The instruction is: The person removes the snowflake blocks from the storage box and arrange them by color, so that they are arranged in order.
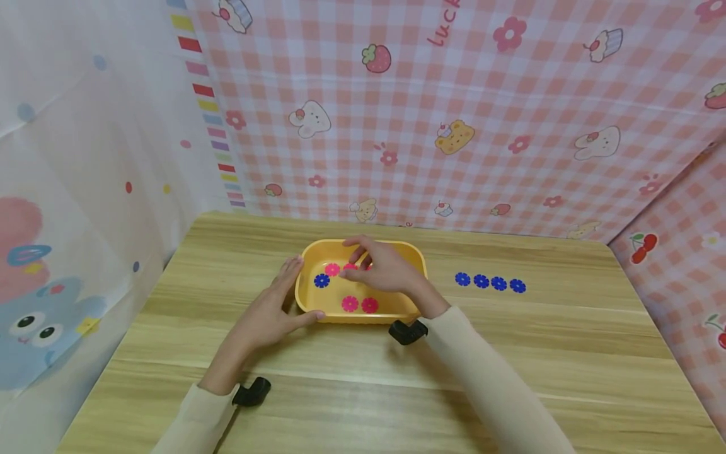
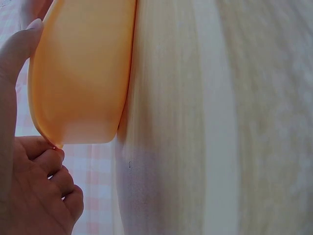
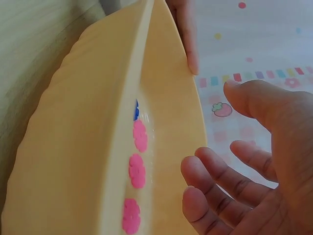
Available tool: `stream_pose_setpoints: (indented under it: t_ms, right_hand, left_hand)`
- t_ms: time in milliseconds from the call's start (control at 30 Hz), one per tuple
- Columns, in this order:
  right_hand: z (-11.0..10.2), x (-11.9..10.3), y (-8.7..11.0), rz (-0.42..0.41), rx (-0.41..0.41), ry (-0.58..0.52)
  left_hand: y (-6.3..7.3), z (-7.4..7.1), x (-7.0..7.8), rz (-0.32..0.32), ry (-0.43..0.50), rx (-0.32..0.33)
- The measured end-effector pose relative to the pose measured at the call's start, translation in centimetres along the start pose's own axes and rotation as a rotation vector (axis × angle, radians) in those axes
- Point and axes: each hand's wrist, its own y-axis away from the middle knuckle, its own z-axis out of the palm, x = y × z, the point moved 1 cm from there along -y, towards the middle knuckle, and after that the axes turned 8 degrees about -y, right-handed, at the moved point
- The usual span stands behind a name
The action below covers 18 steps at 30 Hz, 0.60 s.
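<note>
A yellow plastic tub (image 1: 363,318) stands on the table. My left hand (image 1: 272,315) holds its left end, the thumb on the near rim and the fingers along the left side. Over the tub hovers my right hand (image 1: 382,268), thumb and fingers loosely bent and apart, with nothing between them in the right wrist view. On the tub's floor lie several pink snowflake discs (image 1: 350,304) and a blue snowflake disc (image 1: 321,280) near the left end. My right hand partly covers the pink discs in the far row.
Several blue snowflake discs (image 1: 481,281) lie in a row on the wooden table (image 1: 351,391), to the right of the tub. A pink checked cloth (image 1: 408,94) hangs behind the table, a white patterned one (image 1: 85,157) at the left. Each wrist wears a black mount (image 1: 408,332).
</note>
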Motion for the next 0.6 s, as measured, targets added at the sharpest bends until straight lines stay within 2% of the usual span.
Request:
stream_pose_setpoints:
  t_ms: [233, 600]
  right_hand:
    - [0.8, -0.2, -1.1, 0.024, -0.037, -0.009]
    - [2.4, 0.3, -3.2, 0.018, -0.123, -0.015]
  left_hand:
    - [-0.1, 0.1, -0.1, 0.006, -0.002, 0.003]
    - [0.0, 0.0, -0.1, 0.015, -0.004, 0.01]
